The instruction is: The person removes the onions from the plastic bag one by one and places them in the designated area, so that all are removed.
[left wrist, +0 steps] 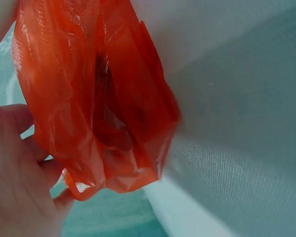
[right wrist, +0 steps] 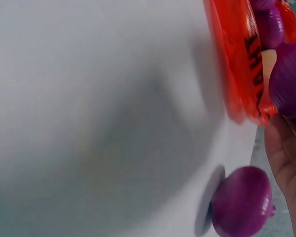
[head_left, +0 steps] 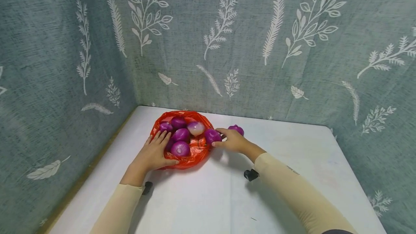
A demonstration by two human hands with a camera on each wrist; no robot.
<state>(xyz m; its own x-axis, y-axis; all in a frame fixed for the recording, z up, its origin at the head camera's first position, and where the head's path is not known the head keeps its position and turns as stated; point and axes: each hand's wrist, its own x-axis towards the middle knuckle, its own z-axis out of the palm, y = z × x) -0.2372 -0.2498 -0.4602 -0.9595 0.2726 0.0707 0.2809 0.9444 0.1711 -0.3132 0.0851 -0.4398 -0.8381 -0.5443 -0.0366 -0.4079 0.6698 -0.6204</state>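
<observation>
A red plastic bag (head_left: 198,154) lies spread open on the table, with several purple onions (head_left: 181,135) inside and one paler, partly white onion (head_left: 196,128) among them. My left hand (head_left: 155,154) rests on the bag's left side, fingers extended across its rim; the left wrist view shows the red plastic (left wrist: 133,108) beside the fingers. At the right rim, my right hand (head_left: 232,141) holds a purple onion (head_left: 212,136) between thumb and fingers. Another purple onion (head_left: 236,129) sits on the table just behind that hand, also seen as a loose onion (right wrist: 241,202) in the right wrist view.
The white table (head_left: 292,147) extends to the right and in front of the bag. Green-grey curtains (head_left: 247,75) with white leaf prints stand along the back and sides. Black lettering (right wrist: 254,69) shows on the bag.
</observation>
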